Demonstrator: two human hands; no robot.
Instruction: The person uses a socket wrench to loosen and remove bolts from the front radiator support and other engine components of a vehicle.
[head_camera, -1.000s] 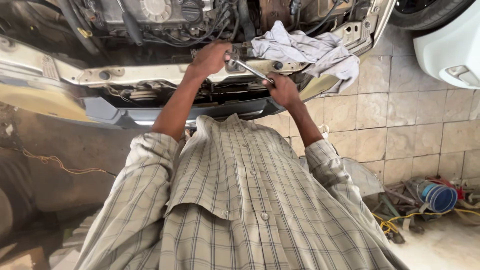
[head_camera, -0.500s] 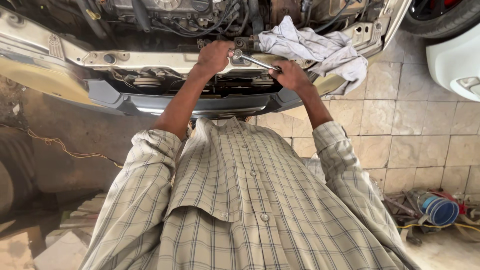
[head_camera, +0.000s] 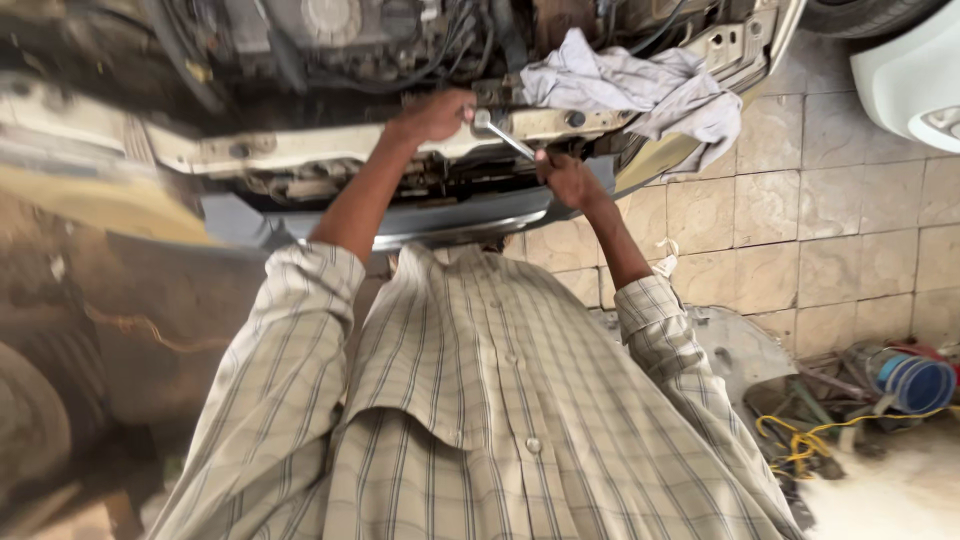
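1. Since the earlier frame, the wrench (head_camera: 503, 135) handle has swung lower and to the right, and the right hand (head_camera: 566, 178) has dropped with it, now sitting below the pale crossbar (head_camera: 330, 145) instead of beside it.
2. Right hand is closed in a fist around the lower end of the wrench.
3. Left hand (head_camera: 436, 113) is curled against the wrench's head, pressing it onto the crossbar at the front of the car; its fingers are folded, not spread.
4. Wrench slants down from the left hand to the right, across the open front of the car.
5. Just beside it, a crumpled grey rag (head_camera: 640, 85) lies draped over the crossbar's right end.
6. Lower right, a blue can (head_camera: 915, 383) and yellow cord (head_camera: 800, 440) lie on the tiled floor (head_camera: 800, 210).
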